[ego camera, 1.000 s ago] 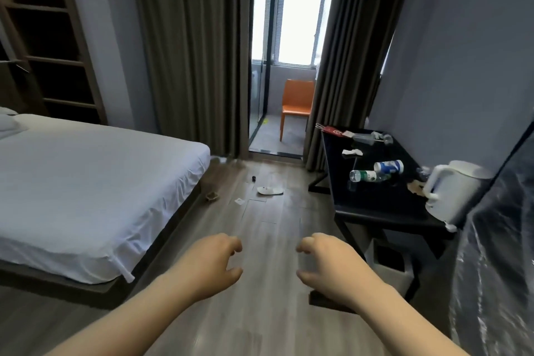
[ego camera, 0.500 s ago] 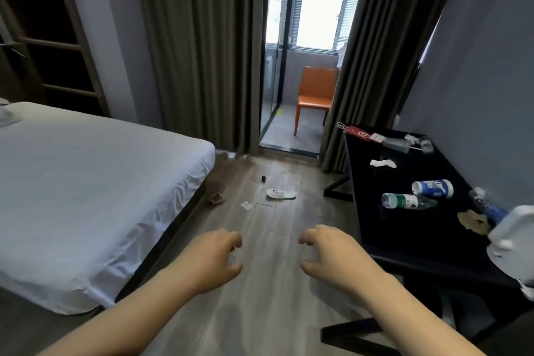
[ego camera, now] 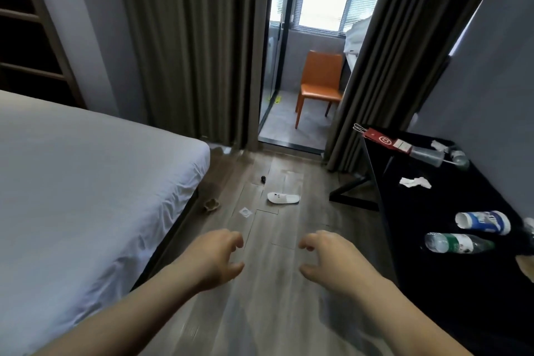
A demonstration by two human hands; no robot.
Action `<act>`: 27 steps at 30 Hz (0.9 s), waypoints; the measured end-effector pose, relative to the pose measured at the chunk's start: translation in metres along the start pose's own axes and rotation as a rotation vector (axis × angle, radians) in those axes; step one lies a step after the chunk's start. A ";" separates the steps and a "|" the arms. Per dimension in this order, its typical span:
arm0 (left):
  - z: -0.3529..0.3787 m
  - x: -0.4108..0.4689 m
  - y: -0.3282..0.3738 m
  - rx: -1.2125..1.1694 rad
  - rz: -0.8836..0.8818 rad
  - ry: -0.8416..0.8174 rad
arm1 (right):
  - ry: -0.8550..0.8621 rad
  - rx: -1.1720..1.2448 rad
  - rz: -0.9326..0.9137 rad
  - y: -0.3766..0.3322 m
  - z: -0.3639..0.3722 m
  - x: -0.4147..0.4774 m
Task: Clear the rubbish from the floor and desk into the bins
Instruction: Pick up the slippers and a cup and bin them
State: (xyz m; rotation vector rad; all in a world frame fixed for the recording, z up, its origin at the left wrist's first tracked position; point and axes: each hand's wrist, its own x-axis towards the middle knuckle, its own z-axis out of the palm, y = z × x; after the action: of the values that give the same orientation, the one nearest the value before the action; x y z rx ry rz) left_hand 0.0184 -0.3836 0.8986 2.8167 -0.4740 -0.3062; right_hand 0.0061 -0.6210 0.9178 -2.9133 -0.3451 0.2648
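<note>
My left hand (ego camera: pixel 213 257) and my right hand (ego camera: pixel 332 260) are held out over the wooden floor, fingers curled and apart, holding nothing. Ahead on the floor lie a white slipper (ego camera: pixel 283 198), a small clear wrapper (ego camera: pixel 246 212), a crumpled brown scrap (ego camera: pixel 211 205) by the bed and a small dark object (ego camera: pixel 263 179). On the black desk (ego camera: pixel 450 283) at right lie a plastic bottle (ego camera: pixel 458 243), a blue-and-white paper cup (ego camera: pixel 482 222) on its side, crumpled tissue (ego camera: pixel 415 182), a red paper bag (ego camera: pixel 385 141) and a clear cup (ego camera: pixel 427 155).
A white bed (ego camera: pixel 86 188) fills the left side. Brown curtains (ego camera: pixel 187 46) flank a doorway to a balcony with an orange chair (ego camera: pixel 319 84). Dark shelving (ego camera: pixel 31 37) stands at far left. No bin is in view.
The view has moved forward and turned slightly left; the kettle and the bin under the desk have left the frame. Both hands stay out in front, empty.
</note>
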 end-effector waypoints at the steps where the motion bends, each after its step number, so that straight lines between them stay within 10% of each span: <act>1: -0.001 0.012 -0.007 -0.012 -0.003 0.001 | -0.005 0.006 0.002 0.002 0.000 0.014; 27: -0.037 0.423 -0.118 -0.074 -0.151 -0.067 | -0.189 0.052 -0.001 0.160 -0.029 0.428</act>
State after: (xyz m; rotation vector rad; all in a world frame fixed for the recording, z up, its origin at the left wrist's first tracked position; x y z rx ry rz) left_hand 0.4527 -0.4135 0.8307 2.7824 -0.2577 -0.4407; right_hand 0.4556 -0.6732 0.8462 -2.8432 -0.3625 0.5430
